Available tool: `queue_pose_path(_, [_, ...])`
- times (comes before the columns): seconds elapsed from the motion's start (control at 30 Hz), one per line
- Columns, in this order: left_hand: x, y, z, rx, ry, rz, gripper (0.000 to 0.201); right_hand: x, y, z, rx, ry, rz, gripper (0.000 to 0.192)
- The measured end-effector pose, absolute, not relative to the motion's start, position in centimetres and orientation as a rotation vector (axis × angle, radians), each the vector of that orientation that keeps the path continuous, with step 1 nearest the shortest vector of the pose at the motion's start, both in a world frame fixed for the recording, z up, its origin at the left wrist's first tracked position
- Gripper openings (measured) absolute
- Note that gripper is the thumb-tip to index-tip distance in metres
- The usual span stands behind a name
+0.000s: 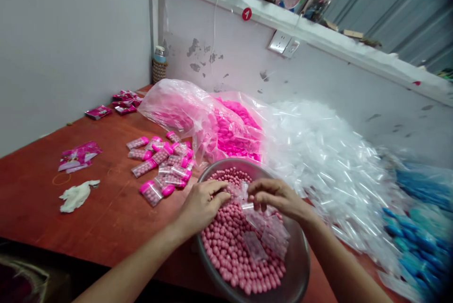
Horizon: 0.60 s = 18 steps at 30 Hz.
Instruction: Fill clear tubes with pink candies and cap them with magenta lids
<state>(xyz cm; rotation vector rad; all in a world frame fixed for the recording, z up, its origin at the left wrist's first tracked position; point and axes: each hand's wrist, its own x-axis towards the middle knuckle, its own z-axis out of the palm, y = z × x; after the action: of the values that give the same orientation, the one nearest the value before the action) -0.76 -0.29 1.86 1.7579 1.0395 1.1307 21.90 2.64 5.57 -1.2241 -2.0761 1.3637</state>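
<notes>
A grey metal bowl (pixel 303 265) holds a heap of pink beads (pixel 226 246), and both hands are over it. My left hand (pixel 203 201) is closed, thumb and fingers around what looks like a clear plastic tube (pixel 243 189) with beads in it. Facing it, my right hand (pixel 278 197) has its fingers curled in close to the tube's end; what they hold is hidden. Several clear tubes (pixel 255 246) lie on the beads below the right hand. Left of the bowl, bead-filled tubes with bright pink caps (pixel 163 154) form a loose pile on the red table (pixel 116 218).
Behind the bowl lies a plastic bag of pink caps (pixel 237 128). A large heap of clear tubes (pixel 325 161) spreads to the right, with blue pieces (pixel 417 237) beyond. A white rag (pixel 78 197) and pink printed cards (pixel 79 155) are at left.
</notes>
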Motion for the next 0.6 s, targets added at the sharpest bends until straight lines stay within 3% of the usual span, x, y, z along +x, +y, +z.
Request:
queue_pose_path(0.17, [-0.6,-0.7,1.8,1.739,1.084,1.186,0.018,20.4,10.5,4.5,-1.401,-2.378,0.464,0.031])
queue_pose_path(0.33, [-0.6,-1.0,1.8,1.738,1.071,1.197,0.017,19.7,19.1,2.3,-1.601,-2.549,0.288,0.017])
queue_pose_path(0.47, [-0.6,-1.0,1.5,1.73,1.047,1.205,0.017,21.4,22.6,2.2,-1.78,-2.554,0.11,0.021])
queue_pose_path(0.6, [-0.6,-0.8,1.3,1.716,1.013,1.204,0.018,22.4,23.4,1.4,-1.796,-2.702,0.132,0.022])
